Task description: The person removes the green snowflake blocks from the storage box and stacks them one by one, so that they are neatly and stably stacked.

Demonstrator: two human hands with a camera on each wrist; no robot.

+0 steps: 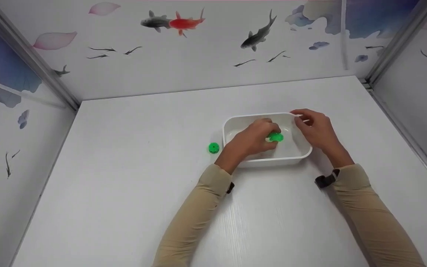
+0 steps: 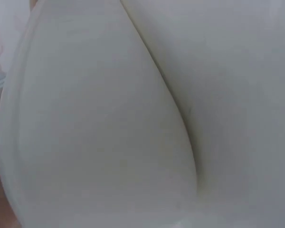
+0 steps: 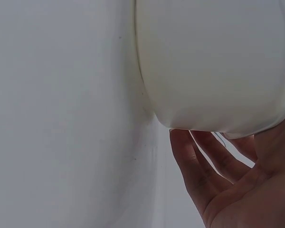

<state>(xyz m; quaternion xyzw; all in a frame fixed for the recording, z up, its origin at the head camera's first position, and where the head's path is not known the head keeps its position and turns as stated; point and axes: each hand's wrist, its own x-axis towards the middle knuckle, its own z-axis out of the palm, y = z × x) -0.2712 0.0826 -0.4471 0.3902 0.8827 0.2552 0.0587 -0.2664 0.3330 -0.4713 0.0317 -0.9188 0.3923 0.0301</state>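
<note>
A white rectangular basin (image 1: 272, 161) stands on the table, right of the middle. My left hand (image 1: 253, 138) reaches over its near left side and holds a bright green piece (image 1: 275, 137) between thumb and fingers, above the basin's floor. The fingers hide part of that piece, and its kind is unclear. At the basin's far right corner my right hand (image 1: 319, 129) grips the rim, thumb on the inner side. The right wrist view shows fingers (image 3: 187, 156) against the outer wall. In the left wrist view, the basin's wall (image 2: 95, 118) blocks the left hand's fingers.
A small round green piece (image 1: 214, 148) with dark holes lies on the white table (image 1: 124, 178), just left of the basin. White panels (image 1: 206, 66) printed with fish and petals close off the back and both sides, with metal posts (image 1: 402, 44) at the corners.
</note>
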